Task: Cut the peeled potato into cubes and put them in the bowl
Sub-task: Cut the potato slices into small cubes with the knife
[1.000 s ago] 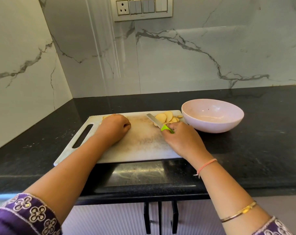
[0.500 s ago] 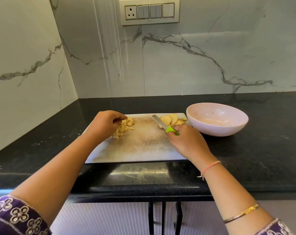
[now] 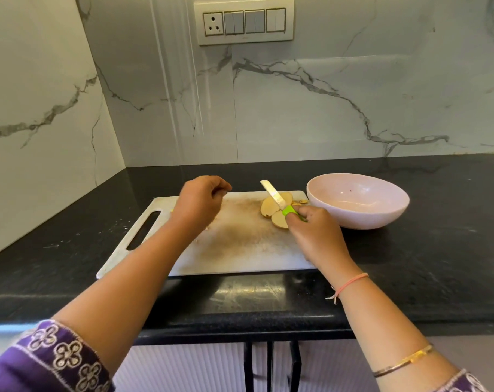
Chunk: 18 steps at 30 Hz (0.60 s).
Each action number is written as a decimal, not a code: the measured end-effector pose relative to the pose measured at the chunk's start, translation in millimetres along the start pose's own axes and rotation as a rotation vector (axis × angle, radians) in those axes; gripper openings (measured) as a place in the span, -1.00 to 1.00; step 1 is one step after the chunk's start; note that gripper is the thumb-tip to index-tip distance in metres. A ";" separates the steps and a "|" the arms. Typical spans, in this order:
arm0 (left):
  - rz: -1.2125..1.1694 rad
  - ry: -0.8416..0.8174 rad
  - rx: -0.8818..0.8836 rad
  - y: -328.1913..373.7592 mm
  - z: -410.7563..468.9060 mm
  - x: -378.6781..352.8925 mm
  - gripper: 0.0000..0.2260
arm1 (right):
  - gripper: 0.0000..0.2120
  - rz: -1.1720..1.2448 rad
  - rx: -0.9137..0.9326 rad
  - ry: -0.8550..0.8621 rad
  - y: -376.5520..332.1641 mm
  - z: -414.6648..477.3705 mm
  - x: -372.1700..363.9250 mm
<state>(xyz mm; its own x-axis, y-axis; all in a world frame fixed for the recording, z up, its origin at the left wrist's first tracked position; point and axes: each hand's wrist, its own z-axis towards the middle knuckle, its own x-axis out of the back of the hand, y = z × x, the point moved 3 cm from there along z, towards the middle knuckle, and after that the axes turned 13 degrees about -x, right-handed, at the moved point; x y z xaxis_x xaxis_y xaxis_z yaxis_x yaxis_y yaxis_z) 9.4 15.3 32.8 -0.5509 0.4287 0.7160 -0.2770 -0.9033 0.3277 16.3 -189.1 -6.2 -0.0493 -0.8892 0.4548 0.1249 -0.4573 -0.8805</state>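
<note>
Several potato slices (image 3: 268, 207) lie under the knife (image 3: 272, 193) gripped by the right hand (image 3: 316, 236)

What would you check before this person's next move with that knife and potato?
1. Knife grip: the right hand holds the knife by its green handle: ok.
2. Left hand apart from the blade, raised over the cutting board: ok.
3. Bowl upright, close beside the board: ok.
4. Potato all cubed: not ok, the potato slices under the blade are whole.
5. Whether the left hand's curled fingers hold anything: cannot tell.
</note>
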 end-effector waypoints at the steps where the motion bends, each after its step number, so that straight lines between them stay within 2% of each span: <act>1: -0.004 -0.022 -0.011 6.2 1.9 -7.3 -0.80 | -0.77 0.032 -0.009 0.003 0.8 0.2 0.2; 7: -0.082 -0.269 0.054 25.7 13.6 -63.2 -0.60 | -0.79 0.133 -0.033 0.018 3.3 2.1 -2.0; 10: -0.130 -0.333 0.099 26.9 17.9 -78.4 -0.52 | -0.78 0.133 -0.018 0.024 3.8 1.1 -1.4; 15: -0.219 -0.269 0.096 28.0 26.1 -79.3 -0.47 | -0.79 0.117 0.001 0.025 3.2 2.4 3.3; 18: -0.237 -0.195 0.094 26.7 24.6 -79.5 -0.61 | -0.79 0.107 0.005 0.035 4.3 4.6 3.7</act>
<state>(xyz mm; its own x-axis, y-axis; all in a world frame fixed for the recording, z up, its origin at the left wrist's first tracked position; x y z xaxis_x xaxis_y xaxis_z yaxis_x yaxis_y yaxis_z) 65.2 -43.3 -0.2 -0.3161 0.6242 0.7144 -0.3009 -0.7801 0.5485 21.2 -194.2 -7.7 -0.0699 -0.9330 0.3530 0.1366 -0.3595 -0.9231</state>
